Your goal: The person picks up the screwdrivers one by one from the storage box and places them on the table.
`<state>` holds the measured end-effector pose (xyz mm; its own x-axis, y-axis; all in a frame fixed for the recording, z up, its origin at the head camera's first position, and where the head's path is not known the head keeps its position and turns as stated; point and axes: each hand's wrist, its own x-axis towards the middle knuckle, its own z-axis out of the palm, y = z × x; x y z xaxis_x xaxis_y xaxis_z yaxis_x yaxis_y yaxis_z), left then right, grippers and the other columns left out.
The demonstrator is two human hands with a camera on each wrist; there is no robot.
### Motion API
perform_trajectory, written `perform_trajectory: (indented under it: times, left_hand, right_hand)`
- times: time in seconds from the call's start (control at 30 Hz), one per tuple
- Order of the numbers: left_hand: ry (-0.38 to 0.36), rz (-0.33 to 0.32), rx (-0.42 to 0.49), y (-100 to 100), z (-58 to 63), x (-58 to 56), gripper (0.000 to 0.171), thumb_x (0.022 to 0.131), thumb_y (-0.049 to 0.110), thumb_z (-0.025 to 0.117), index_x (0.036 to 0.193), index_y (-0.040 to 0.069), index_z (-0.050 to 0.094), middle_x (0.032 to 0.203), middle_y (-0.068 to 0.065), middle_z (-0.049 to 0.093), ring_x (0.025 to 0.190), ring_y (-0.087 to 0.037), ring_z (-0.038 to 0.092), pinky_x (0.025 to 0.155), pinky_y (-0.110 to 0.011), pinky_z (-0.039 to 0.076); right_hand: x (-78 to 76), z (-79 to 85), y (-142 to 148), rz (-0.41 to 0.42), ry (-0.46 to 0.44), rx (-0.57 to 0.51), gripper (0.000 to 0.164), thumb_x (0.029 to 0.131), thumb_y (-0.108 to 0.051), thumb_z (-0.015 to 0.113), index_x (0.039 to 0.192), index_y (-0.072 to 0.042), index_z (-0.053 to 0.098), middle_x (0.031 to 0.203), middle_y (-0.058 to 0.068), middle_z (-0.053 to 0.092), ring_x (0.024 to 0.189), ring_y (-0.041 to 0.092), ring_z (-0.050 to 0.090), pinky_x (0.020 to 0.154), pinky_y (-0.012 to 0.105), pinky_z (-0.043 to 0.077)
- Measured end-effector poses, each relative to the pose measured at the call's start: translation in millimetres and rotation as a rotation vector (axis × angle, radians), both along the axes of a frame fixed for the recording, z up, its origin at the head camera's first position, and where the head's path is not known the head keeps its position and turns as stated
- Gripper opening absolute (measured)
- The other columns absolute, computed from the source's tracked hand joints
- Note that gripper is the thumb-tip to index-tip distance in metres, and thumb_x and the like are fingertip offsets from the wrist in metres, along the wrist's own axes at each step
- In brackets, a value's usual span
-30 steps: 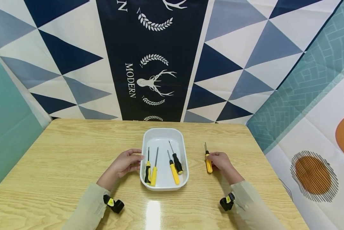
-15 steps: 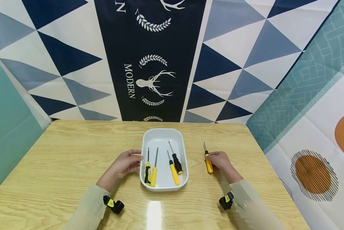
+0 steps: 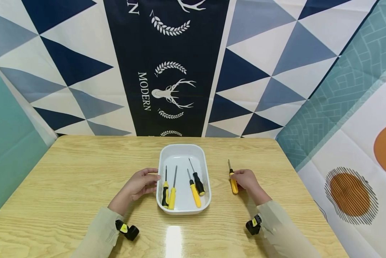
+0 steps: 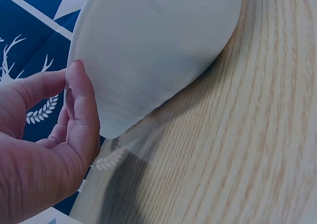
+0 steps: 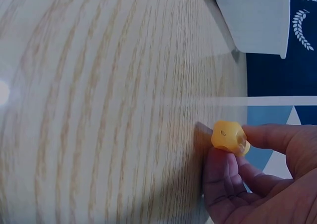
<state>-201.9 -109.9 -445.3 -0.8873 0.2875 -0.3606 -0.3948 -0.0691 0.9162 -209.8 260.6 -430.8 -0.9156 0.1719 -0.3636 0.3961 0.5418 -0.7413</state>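
A white plastic tray (image 3: 184, 212) sits at the middle of the table. My left hand (image 3: 144, 184) pinches its left rim; in the left wrist view the fingers lie along the outer wall (image 4: 163, 45). Inside the tray, on the left, lie a black-and-yellow screwdriver (image 3: 165, 195) and a yellow one (image 3: 172, 198). On its right side are a yellow-handled screwdriver (image 3: 195, 195) and a black-handled one (image 3: 198, 184). To the right of the tray, my right hand (image 3: 247, 180) holds another yellow screwdriver (image 3: 234, 187) between thumb and fingers, its shaft pointing away, close over the table.
The wooden table (image 3: 83, 172) reaches back to a patterned cloth wall (image 3: 170, 82). Fabric panels hang at the left (image 3: 12, 143) and right (image 3: 351, 157). A small black camera is strapped to each wrist, the left one (image 3: 128, 230) and the right one (image 3: 253, 225).
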Motion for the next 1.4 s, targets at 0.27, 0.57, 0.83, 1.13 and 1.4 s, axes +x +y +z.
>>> perform_trajectory:
  times: [0.27, 0.57, 0.83, 1.13, 1.4]
  left_hand:
    - [0.007, -0.004, 0.002, -0.3, -0.7, -0.4, 0.051, 0.090, 0.012, 0.060, 0.134, -0.002, 0.038, 0.090, -0.002, 0.062, 0.076, -0.010, 0.061, 0.068, -0.022, 0.057]
    - [0.014, -0.011, 0.008, -0.6, -2.0, -0.5, 0.051, 0.090, 0.012, 0.059, 0.134, -0.003, 0.038, 0.088, -0.001, 0.063, 0.075, -0.010, 0.061, 0.068, -0.022, 0.057]
    - [0.008, -0.001, -0.001, 0.1, -2.6, -1.2, 0.051, 0.090, 0.012, 0.060, 0.134, -0.002, 0.038, 0.090, -0.002, 0.063, 0.076, -0.010, 0.061, 0.069, -0.022, 0.057]
    - [0.017, -0.013, 0.005, -0.3, -2.5, 0.1, 0.052, 0.090, 0.012, 0.059, 0.135, -0.003, 0.037, 0.090, -0.002, 0.062, 0.076, -0.010, 0.061, 0.069, -0.022, 0.057]
    - [0.018, -0.016, 0.016, -1.1, -2.6, 0.6, 0.053, 0.090, 0.012, 0.060, 0.135, -0.003, 0.036, 0.089, -0.002, 0.062, 0.076, -0.010, 0.061, 0.069, -0.022, 0.056]
  right_hand:
    - [-1.6, -0.4, 0.1, 0.000, -0.015, 0.029, 0.037, 0.089, -0.017, 0.058, 0.116, 0.009, 0.057, 0.093, 0.016, 0.061, 0.064, 0.012, 0.055, 0.053, 0.023, 0.048]
    - [-1.9, -0.1, -0.8, 0.023, -0.001, 0.068, 0.036, 0.088, -0.017, 0.060, 0.114, 0.008, 0.060, 0.098, 0.018, 0.063, 0.063, 0.013, 0.056, 0.053, 0.024, 0.049]
    - [-2.2, -2.6, -2.0, 0.031, 0.024, 0.109, 0.032, 0.087, -0.016, 0.061, 0.107, 0.008, 0.061, 0.093, 0.017, 0.063, 0.063, 0.013, 0.056, 0.052, 0.023, 0.048]
    - [-0.4, -1.3, -3.6, 0.021, 0.015, 0.105, 0.031, 0.086, -0.016, 0.061, 0.107, 0.007, 0.062, 0.090, 0.015, 0.062, 0.062, 0.013, 0.057, 0.052, 0.024, 0.049]
    - [-0.5, -0.3, -2.1, 0.005, 0.000, 0.081, 0.031, 0.086, -0.015, 0.061, 0.107, 0.007, 0.061, 0.089, 0.013, 0.061, 0.067, 0.014, 0.057, 0.056, 0.024, 0.050]
